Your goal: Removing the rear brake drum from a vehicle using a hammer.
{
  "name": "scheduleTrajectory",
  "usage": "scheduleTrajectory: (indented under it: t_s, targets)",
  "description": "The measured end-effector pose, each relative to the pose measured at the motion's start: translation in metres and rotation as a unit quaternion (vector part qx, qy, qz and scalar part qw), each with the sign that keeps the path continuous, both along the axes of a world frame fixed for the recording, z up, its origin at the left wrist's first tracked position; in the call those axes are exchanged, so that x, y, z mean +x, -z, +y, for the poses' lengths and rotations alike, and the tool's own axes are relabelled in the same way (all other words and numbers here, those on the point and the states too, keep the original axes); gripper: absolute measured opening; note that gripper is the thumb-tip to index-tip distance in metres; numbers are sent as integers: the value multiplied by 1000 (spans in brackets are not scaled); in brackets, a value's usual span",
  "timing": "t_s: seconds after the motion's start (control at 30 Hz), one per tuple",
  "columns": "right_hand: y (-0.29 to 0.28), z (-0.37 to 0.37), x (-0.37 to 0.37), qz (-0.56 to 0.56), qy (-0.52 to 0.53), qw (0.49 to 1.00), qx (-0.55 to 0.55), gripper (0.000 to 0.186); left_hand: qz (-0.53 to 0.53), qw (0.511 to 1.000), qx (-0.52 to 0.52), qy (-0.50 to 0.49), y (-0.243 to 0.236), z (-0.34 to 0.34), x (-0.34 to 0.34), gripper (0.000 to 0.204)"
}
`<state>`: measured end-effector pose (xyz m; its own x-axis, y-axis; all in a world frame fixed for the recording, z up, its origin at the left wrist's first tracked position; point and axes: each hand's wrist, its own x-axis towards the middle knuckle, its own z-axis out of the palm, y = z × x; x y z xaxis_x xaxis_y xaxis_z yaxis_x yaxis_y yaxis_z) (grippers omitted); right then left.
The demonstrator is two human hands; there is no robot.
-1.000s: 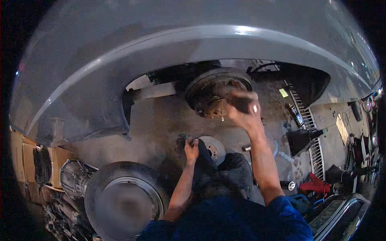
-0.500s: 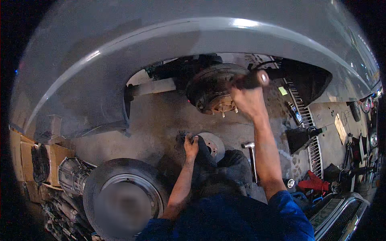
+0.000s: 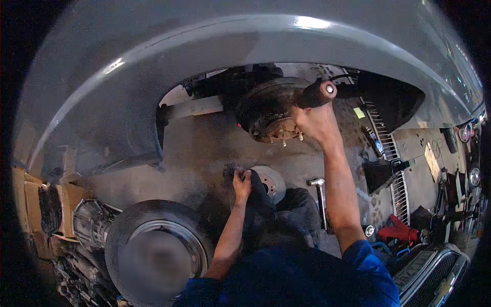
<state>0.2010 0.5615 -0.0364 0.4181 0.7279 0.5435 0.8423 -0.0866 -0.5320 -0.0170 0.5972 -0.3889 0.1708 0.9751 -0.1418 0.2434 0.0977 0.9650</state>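
Under the grey car's wheel arch, my right hand (image 3: 313, 122) is closed around a dark cylinder (image 3: 313, 97) with a shiny round end facing me. Its exact kind does not show. The hand is beside a rusty wheel hub (image 3: 280, 134) with bare studs, in front of a dark round backing plate (image 3: 255, 105); whether the cylinder touches them is hidden. Lower down, by my left knee, my left hand (image 3: 242, 185) has its fingers curled against a black crumpled thing (image 3: 230, 173), possibly a rag. Just right of that hand, partly behind my leg, lies a grey brake disc or drum (image 3: 276, 179).
A hammer-like metal tool (image 3: 319, 197) stands or lies right of my legs. A tyre on its rim (image 3: 120, 225) is at lower left, near a metal gear housing (image 3: 89, 222). At right are a floor grate (image 3: 401, 192), a blue-black bottle (image 3: 376, 142) and a red thing (image 3: 401, 231).
The dark cylinder has shifted slightly up and left, its round end turned more toward me. My right hand moved with it. My left hand has stayed nearly in place.
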Motion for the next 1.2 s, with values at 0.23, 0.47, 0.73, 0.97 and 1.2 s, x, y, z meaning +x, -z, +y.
scheduleTrajectory:
  t_s: [0.23,0.47,0.73,0.97,1.2]
  targets:
    - [22,-36,-16,-52,-108,982,149,11,-46,999,13,-17,-1,-1,-4,53]
    - [13,-3,-2,-44,-13,998,52,10,-33,999,-12,-4,-19,-1,-11,54]
    - [28,-41,-18,-84,-121,975,166,9,-82,996,-20,-3,-3,-3,-7,50]
    - [19,-19,-15,-30,-23,992,121,11,-44,999,-26,12,17,6,-13,53]
    - [17,-23,4,-63,-39,995,71,13,37,999,1,4,-7,-1,1,48]
